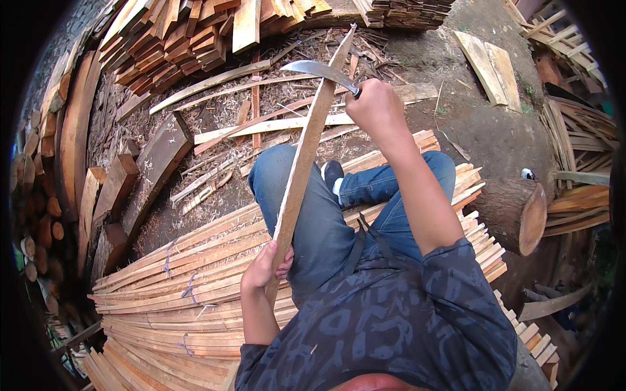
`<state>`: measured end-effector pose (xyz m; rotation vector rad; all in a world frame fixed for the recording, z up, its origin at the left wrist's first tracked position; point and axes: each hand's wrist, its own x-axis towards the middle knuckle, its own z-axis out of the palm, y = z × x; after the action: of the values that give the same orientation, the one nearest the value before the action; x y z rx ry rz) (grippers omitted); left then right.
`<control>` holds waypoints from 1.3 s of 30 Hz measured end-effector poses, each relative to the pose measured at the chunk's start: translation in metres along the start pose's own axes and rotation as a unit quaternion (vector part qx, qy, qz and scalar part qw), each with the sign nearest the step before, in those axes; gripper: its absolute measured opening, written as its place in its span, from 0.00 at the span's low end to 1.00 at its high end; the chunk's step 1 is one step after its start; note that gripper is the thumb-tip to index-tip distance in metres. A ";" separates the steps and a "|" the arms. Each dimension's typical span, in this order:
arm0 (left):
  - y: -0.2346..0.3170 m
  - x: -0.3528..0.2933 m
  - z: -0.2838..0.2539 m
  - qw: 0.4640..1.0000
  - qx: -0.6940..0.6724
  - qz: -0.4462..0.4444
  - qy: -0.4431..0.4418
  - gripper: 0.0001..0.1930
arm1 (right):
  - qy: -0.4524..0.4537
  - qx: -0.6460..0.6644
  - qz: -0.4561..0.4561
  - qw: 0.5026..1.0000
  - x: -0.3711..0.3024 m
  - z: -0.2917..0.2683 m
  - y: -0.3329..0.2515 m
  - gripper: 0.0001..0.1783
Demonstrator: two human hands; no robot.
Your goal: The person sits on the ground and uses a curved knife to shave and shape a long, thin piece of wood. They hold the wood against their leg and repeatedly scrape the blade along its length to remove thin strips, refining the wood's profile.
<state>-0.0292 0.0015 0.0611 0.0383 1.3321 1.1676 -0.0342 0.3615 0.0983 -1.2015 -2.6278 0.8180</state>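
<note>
A long, narrow wooden slat slants away from me across my thigh, its far end raised above the shavings. My left hand is wrapped round its near part, beside my hip. My right hand grips the dark handle of a sickle. The sickle's curved, shiny blade crosses the slat near the far end, with its tip pointing left. Whether the edge bites into the wood cannot be made out from here.
I sit on bundles of tied slats. Stacked boards stand at the far left, with thick dark beams nearer. A cut log lies at right; two planks rest on the ground beyond. Shavings and loose strips litter the ground ahead.
</note>
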 end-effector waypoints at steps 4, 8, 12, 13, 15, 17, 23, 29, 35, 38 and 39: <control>-0.004 -0.002 -0.002 1.000 0.023 0.008 0.007 0.36 | 0.025 0.002 0.058 0.998 0.025 0.000 0.008 0.16; 0.000 -0.001 -0.005 1.000 0.000 0.021 -0.016 0.29 | 0.020 -0.017 0.195 0.980 0.092 -0.001 0.122 0.18; 0.002 -0.004 -0.008 0.999 -0.002 0.021 -0.025 0.31 | 0.055 0.078 0.141 0.985 0.054 0.018 0.130 0.18; 0.000 0.000 -0.009 0.999 -0.009 0.026 -0.029 0.31 | 0.050 0.098 0.128 0.986 0.039 0.018 0.119 0.17; -0.003 0.000 -0.012 0.999 -0.014 0.019 -0.034 0.31 | 0.032 0.113 0.088 0.989 0.008 0.018 0.082 0.17; -0.003 -0.003 -0.012 0.999 -0.018 0.016 -0.029 0.31 | 0.015 0.099 0.019 0.995 -0.005 0.016 0.043 0.16; -0.003 -0.003 -0.009 0.999 -0.027 0.009 -0.023 0.31 | 0.069 -0.033 0.053 0.996 0.060 0.003 0.047 0.17; 0.003 0.004 -0.012 0.999 0.004 0.033 -0.028 0.31 | 0.027 -0.022 0.149 0.988 0.082 0.015 0.139 0.20; -0.002 0.000 -0.017 0.999 0.014 0.028 -0.028 0.33 | 0.049 0.162 -0.022 0.985 -0.004 0.014 0.037 0.15; -0.004 -0.001 -0.019 1.000 -0.012 0.017 -0.013 0.33 | 0.017 0.060 -0.002 0.998 0.006 0.013 0.020 0.14; -0.002 -0.001 -0.018 1.000 -0.016 0.017 -0.020 0.33 | 0.015 0.039 0.033 0.999 0.025 0.009 0.032 0.15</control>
<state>-0.0414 -0.0104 0.0543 0.0608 1.2813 1.2113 -0.0333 0.3934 0.0716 -1.2762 -2.5191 0.8974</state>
